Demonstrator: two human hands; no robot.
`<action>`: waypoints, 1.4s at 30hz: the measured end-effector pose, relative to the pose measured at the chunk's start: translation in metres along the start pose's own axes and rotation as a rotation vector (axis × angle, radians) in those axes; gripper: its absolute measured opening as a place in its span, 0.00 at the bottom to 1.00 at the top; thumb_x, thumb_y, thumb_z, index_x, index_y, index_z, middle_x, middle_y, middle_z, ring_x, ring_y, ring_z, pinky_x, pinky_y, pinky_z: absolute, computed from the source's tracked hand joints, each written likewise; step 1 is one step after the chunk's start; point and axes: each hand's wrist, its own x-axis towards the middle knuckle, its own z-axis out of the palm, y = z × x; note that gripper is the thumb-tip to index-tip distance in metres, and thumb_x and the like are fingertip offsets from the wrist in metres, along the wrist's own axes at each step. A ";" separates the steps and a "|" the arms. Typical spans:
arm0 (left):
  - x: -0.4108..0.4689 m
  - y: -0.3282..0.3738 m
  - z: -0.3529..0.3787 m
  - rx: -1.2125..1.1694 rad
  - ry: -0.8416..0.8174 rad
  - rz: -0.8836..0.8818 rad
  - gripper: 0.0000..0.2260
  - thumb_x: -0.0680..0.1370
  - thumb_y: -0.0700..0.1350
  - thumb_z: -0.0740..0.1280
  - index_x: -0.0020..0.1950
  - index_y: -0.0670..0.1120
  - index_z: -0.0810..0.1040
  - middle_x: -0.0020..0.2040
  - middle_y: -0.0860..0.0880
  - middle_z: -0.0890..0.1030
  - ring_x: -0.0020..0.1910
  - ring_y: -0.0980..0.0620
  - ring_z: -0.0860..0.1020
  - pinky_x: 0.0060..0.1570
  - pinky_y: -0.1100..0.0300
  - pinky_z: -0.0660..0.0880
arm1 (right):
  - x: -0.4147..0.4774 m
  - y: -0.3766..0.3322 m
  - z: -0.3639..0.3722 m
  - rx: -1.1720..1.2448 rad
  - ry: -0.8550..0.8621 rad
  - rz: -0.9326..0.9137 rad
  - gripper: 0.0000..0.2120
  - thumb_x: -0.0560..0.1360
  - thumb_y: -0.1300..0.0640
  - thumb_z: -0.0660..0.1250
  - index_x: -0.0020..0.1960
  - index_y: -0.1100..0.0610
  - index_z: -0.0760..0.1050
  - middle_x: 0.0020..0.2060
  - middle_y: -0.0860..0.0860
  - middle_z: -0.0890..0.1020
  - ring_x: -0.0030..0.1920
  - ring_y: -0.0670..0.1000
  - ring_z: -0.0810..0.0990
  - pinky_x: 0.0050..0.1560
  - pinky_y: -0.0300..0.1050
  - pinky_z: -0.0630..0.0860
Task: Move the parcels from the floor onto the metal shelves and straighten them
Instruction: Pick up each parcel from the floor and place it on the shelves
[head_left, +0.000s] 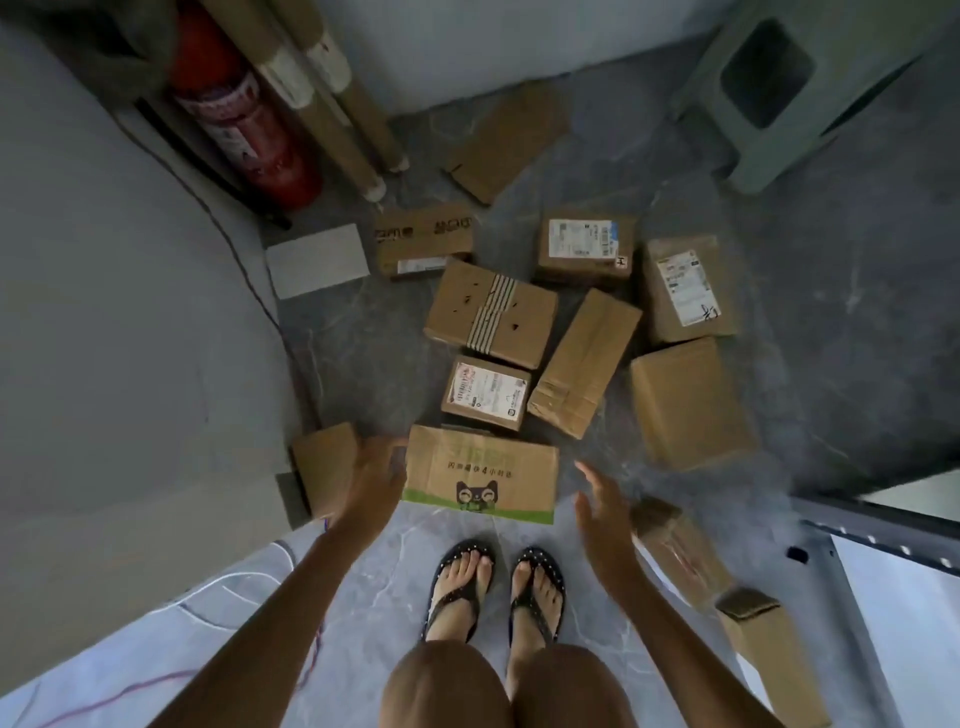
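Observation:
Several cardboard parcels lie scattered on the grey floor. Nearest my feet is a brown parcel with a green stripe and a cat logo (480, 475). My left hand (375, 480) touches its left end, fingers around the corner. My right hand (600, 506) hovers open just right of the parcel, apart from it. Behind it sit a small labelled parcel (487, 392), a striped-tape parcel (491, 312) and a long plain parcel (584, 361). The metal shelf (878, 540) shows only as a dark frame at the right edge.
A red fire extinguisher (244, 124) and cardboard tubes (332, 88) stand in the far left corner. A green plastic stool (779, 88) is at the back right. More parcels (680, 551) lie by the shelf leg. A wall (130, 312) runs along the left.

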 end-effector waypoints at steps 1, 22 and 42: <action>0.016 -0.016 0.023 0.006 -0.039 0.005 0.07 0.82 0.37 0.61 0.59 0.45 0.73 0.52 0.46 0.75 0.48 0.52 0.76 0.46 0.74 0.74 | 0.018 0.017 0.013 0.012 0.007 0.019 0.32 0.78 0.40 0.52 0.71 0.62 0.67 0.68 0.60 0.72 0.68 0.56 0.71 0.64 0.40 0.62; -0.067 0.102 -0.079 -0.227 0.133 0.101 0.23 0.77 0.58 0.66 0.71 0.62 0.67 0.57 0.54 0.65 0.53 0.53 0.73 0.52 0.55 0.79 | -0.048 -0.114 -0.101 0.166 0.167 -0.200 0.30 0.75 0.32 0.53 0.75 0.32 0.53 0.56 0.48 0.63 0.59 0.52 0.68 0.63 0.52 0.71; -0.341 0.550 -0.500 -0.672 0.559 1.003 0.24 0.78 0.52 0.65 0.74 0.55 0.67 0.63 0.48 0.66 0.62 0.63 0.68 0.62 0.71 0.68 | -0.369 -0.532 -0.506 0.301 0.785 -0.903 0.29 0.80 0.50 0.61 0.78 0.46 0.55 0.64 0.58 0.65 0.57 0.31 0.69 0.50 0.22 0.69</action>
